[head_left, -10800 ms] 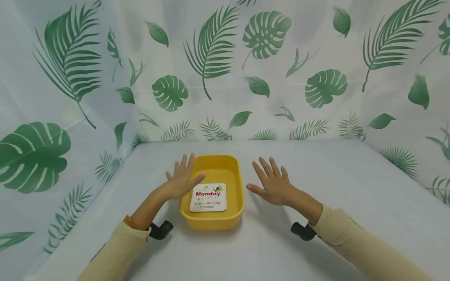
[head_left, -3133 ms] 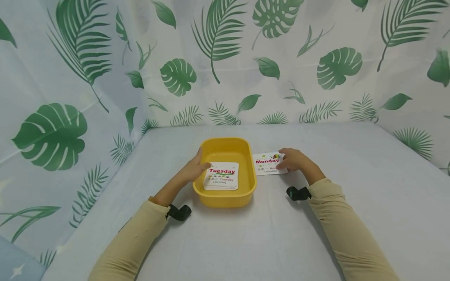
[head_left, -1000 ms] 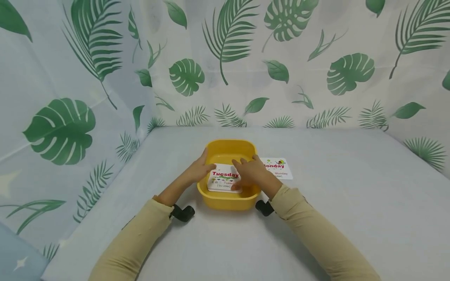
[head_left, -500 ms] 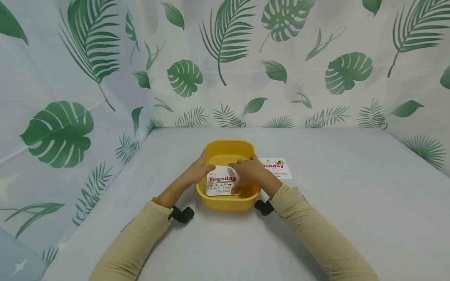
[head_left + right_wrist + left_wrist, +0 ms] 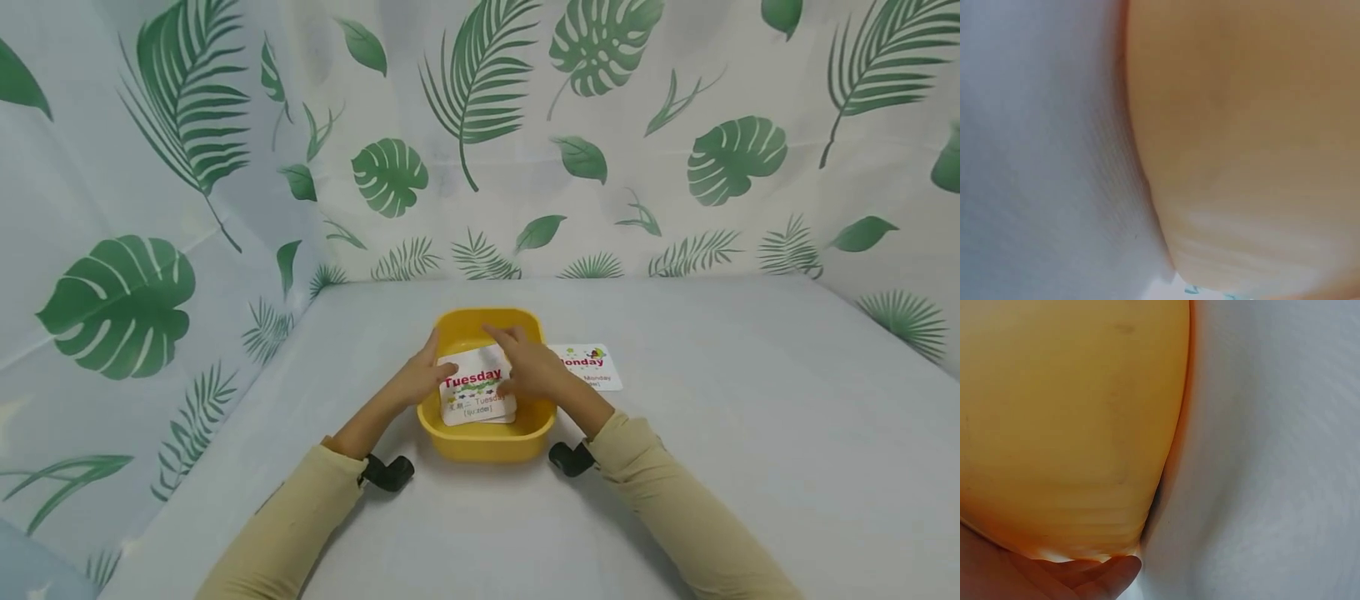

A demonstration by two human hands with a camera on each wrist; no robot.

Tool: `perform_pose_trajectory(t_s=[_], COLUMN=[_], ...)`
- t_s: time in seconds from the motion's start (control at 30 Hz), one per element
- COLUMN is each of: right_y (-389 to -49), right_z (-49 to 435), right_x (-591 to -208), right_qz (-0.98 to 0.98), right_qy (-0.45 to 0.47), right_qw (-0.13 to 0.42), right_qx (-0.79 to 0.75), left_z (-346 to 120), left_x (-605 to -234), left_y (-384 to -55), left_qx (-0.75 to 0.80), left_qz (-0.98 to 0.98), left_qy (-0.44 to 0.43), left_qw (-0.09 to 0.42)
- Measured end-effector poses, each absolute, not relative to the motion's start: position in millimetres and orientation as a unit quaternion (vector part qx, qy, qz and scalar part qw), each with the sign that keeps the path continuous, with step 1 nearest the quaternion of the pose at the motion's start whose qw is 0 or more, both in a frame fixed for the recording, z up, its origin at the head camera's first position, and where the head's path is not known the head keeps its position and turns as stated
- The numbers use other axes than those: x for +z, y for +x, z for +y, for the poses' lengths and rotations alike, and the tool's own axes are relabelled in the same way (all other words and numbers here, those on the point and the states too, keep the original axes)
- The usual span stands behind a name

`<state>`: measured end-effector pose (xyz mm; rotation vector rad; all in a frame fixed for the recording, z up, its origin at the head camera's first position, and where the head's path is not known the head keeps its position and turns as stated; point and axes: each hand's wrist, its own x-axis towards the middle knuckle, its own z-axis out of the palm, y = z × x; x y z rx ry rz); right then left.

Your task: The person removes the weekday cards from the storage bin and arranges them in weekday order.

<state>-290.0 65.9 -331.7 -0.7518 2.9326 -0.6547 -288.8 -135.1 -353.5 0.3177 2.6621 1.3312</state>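
Note:
A yellow plastic bin (image 5: 483, 451) stands on the table with cards inside. Its left rim is gripped by my left hand (image 5: 417, 375), thumb over the edge. In the left wrist view, fingers (image 5: 1113, 578) lie against the outer wall. Reaching in over the right rim, my right hand (image 5: 534, 367) pinches the right edge of the "Tuesday" card (image 5: 472, 400). That card sits tilted and turned, and the corner of another white card (image 5: 504, 415) peeks out below it. The "Monday" card (image 5: 592, 377) lies on the table right of the bin, partly hidden by the right hand.
Pale cloth covers the table (image 5: 480, 533). Leaf-print curtain (image 5: 480, 200) closes off the back and both sides. A dark wrist camera (image 5: 390, 473) shows at the left wrist and another dark camera (image 5: 570, 458) at the right.
The "Monday" card went from the bin to the table at the right. The right hand then came into the bin, and the "Tuesday" card has shifted and turned on the cards below.

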Motion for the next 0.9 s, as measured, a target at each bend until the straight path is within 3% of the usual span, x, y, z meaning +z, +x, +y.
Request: perform_pose_trajectory(t_s=[0.67,0.9], right_y=[-290,-293], right_z=[82,105], right_x=[-335,-316], right_qz=[0.887,0.881], right_qy=[-0.254,-0.198], right_qw=[-0.067,-0.086], right_qx=[-0.380,-0.420], left_z=[-134,-132], left_x=[-353,-349], left_y=[-287,-287], left_qx=[0.432,0.435], left_qz=[0.893,0.892], left_qy=[0.109,0.093], left_qw=[0.069,0.084])
